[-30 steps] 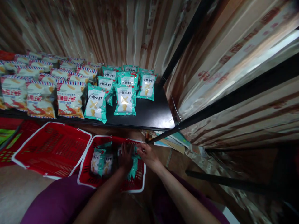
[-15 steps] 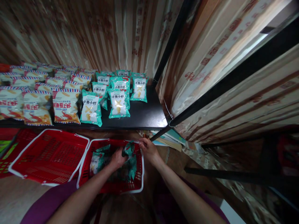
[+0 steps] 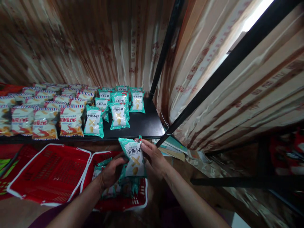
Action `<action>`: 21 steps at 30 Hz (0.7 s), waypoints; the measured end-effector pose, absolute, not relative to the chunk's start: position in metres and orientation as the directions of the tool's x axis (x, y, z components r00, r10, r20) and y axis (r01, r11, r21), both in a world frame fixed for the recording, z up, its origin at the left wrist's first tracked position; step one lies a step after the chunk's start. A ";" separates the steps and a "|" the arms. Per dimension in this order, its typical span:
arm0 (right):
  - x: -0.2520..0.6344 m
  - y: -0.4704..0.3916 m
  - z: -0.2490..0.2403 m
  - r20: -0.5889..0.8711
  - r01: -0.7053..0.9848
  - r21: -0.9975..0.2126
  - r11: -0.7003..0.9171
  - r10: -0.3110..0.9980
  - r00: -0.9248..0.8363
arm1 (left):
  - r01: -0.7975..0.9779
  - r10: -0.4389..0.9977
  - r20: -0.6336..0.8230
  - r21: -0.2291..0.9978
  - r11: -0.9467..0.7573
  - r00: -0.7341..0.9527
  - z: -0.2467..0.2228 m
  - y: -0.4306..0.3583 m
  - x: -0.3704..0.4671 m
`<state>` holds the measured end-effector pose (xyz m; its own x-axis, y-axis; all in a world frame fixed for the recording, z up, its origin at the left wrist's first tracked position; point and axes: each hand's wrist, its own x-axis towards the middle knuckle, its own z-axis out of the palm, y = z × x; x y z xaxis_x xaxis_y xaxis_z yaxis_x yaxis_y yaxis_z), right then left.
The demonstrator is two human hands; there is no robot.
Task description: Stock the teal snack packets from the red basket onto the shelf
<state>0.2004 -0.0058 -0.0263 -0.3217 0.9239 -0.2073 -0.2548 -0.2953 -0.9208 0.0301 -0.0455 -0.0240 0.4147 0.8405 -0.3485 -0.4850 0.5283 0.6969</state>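
At the far left of the frame the shelf (image 3: 142, 125) carries rows of red-and-white snack bags (image 3: 71, 121), and lower left an open red basket (image 3: 49, 172) sits on the floor, touching a second red basket (image 3: 123, 204) toward the lower middle. Your left hand (image 3: 110, 171) hovers over that second basket with its grip closed on the lower left edge of a teal snack packet (image 3: 134, 157), which you hold upright just above the basket's remaining teal packets (image 3: 106, 190) and just below the shelf's front edge. Your right hand (image 3: 154, 156), right of centre, has its grip pinched on the packet's top right corner. You appear to be in the lifting step, packet out of the basket and not yet placed. Judging by the teal rows (image 3: 118, 109) at centre, the next move calls for raising it clear of the shelf lip and setting it on the bare black area beside them, face up like its neighbours.
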 end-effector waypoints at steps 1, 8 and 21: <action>0.200 -0.004 -0.020 -0.197 -0.262 -0.922 -0.284 0.929 -0.314 | -0.490 0.844 -0.341 0.697 0.523 0.415 -0.017 -0.043 0.031; 0.190 0.011 0.016 -0.150 -0.294 -0.928 -0.228 0.953 -0.264 | -0.379 0.904 -0.324 0.828 0.414 0.278 0.013 -0.029 0.026; 0.222 0.030 0.057 0.029 0.212 -0.973 0.091 0.960 -0.278 | -0.006 0.897 -0.116 0.991 0.131 0.426 0.024 -0.004 0.020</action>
<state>0.2220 0.0296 0.0572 -0.2782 0.9601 0.0291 0.2117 0.0909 -0.9731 0.0201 -0.0035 0.0239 0.4259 0.8973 -0.1161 -0.0055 0.1309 0.9914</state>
